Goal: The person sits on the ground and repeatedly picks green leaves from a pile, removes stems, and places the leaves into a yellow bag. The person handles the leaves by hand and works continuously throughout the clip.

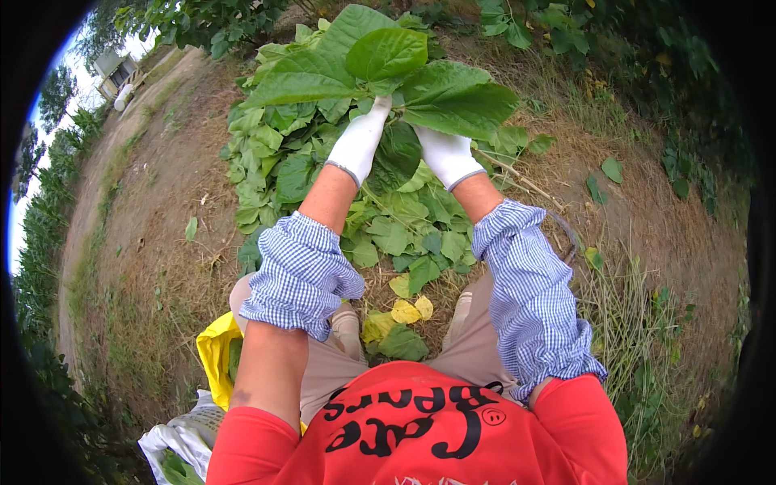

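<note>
My left hand [362,138], in a white knit glove, grips a leafy green shoot [385,54] near where its stalks meet. Broad leaves fan out above it and cover the fingertips. My right hand [445,153], gloved alike, reaches beneath a large drooping leaf [458,100] of the same shoot; its fingers are hidden, so its grip cannot be told. Under both hands spreads a heap of picked green leaves [267,145]. A bare woody stem [515,173] runs out from beside my right hand toward the lower right.
Beside my left leg are a yellow bag [217,348] and a white woven sack [182,430] with leaves inside. Thin stripped stalks [627,339] lie at the right. Yellowed leaves [406,311] rest between my feet. Leafy bushes [673,79] border the upper right; a dirt track [115,151] runs left.
</note>
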`<state>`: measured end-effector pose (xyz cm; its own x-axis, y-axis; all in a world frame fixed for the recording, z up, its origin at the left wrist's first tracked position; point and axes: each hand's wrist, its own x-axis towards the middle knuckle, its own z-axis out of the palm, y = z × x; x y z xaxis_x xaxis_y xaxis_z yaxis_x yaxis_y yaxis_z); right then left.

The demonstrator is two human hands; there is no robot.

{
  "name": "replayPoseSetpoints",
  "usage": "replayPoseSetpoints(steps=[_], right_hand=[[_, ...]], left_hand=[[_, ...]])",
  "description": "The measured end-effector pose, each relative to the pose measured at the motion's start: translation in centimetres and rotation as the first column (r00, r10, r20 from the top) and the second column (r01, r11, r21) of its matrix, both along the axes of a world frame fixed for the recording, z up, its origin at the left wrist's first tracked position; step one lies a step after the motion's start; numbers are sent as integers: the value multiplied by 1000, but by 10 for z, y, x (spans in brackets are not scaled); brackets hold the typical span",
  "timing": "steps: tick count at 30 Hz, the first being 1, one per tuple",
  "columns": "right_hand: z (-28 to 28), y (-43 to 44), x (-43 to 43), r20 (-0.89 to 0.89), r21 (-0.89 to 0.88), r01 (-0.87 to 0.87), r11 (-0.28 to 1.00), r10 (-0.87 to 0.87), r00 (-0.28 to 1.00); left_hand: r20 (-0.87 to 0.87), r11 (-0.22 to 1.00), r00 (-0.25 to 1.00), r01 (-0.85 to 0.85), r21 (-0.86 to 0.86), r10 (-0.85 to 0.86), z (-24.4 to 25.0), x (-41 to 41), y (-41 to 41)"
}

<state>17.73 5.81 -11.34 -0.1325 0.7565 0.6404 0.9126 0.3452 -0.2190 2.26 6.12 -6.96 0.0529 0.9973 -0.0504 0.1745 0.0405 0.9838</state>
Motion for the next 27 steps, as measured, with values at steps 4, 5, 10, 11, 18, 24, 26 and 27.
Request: replayPoseSetpoints(steps=[4,5,10,11,18,24,26,27], right_hand=[[0,-4,8,14,86,1,996,-2,1000],[3,-5,10,25,-3,-25,1000,25,999],[27,-1,14,-410,-78,-452,888,385,827],[32,-1,16,-642,-182,-571,801,343,686],[42,-4,9,-726,-239,-582,777,256,639],[21,8,-5,-823,35,-560,828,342,454],[13,14,-7,-761,-8,-496,869,317,567],[11,17,-8,-683,-14,-447,895,318,658]], left_hand=[[408,949,859,306,75,-309,-12,12,8],[428,973,880,229,2,-208,-14,11,9],[287,984,941,177,35,-180,-10,-8,9],[188,988,971,132,80,-145,-7,-10,6],[-361,952,903,288,100,-235,24,-6,-6],[-629,844,742,474,249,-231,18,-6,-3],[-660,759,745,484,434,-98,11,-3,-1],[-670,738,740,480,474,-52,6,-1,-3]])
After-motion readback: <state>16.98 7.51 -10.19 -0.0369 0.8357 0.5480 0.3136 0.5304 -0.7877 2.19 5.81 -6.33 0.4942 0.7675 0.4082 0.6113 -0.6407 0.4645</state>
